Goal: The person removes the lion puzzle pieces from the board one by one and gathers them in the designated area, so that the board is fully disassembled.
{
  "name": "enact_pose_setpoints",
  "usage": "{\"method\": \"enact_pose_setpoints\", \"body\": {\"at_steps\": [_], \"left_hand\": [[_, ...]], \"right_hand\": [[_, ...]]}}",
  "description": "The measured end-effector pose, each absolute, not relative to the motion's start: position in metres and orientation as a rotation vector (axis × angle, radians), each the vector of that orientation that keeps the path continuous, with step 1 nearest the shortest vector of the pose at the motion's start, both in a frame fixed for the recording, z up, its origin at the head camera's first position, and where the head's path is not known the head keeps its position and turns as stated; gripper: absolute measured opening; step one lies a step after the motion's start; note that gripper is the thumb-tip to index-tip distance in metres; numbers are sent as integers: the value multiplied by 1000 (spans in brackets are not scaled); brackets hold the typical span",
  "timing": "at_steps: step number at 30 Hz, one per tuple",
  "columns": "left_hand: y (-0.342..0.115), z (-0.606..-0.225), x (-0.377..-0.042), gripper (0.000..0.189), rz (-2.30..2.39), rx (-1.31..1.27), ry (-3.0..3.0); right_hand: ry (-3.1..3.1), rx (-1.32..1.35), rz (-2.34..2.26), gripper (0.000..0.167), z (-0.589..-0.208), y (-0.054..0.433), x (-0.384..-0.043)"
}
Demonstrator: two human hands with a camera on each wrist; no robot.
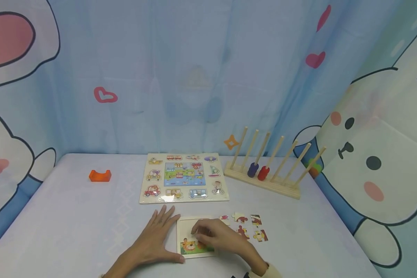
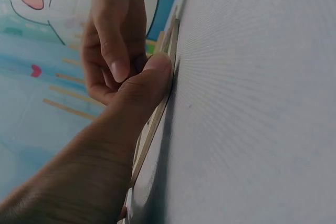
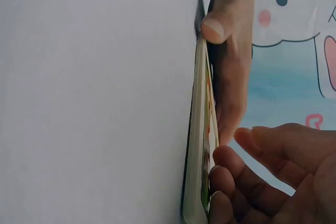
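A small wooden jigsaw board (image 1: 185, 223) lies near the front of the table, its lower strip filled with picture pieces (image 1: 190, 248) showing an animal's face on green. My left hand (image 1: 154, 238) rests flat at the board's left side, fingers spread and thumb along the lower left corner. Over the board's middle is my right hand (image 1: 220, 236), fingers bent. In the right wrist view, the right fingertips (image 3: 221, 181) touch the fitted pieces, with thumb and forefinger apart and nothing between them. Several loose jigsaw pieces (image 1: 242, 232) lie right of the board, partly hidden by the right hand.
Behind the hands lies a larger vehicle puzzle board (image 1: 144, 198). To its right stands a wooden peg rack (image 1: 264, 184) with blue beads (image 1: 253, 170) and red beads (image 1: 263, 173). An orange curved block (image 1: 100, 176) sits at the far left. A printed curtain (image 1: 180, 77) hangs behind the table.
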State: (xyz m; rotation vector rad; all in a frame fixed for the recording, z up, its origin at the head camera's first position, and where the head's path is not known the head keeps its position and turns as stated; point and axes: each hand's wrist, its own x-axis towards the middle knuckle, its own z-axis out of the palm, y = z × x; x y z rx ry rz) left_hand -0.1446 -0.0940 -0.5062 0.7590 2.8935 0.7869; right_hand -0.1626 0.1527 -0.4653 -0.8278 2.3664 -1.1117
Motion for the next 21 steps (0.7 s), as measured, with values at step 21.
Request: {"method": "enact_pose_setpoints", "body": {"at_steps": [21], "left_hand": [[-93,-507,-145,115,790,759,2898]], "right_hand": [[2450,-948,-1016,22,-475,144,-162]]}}
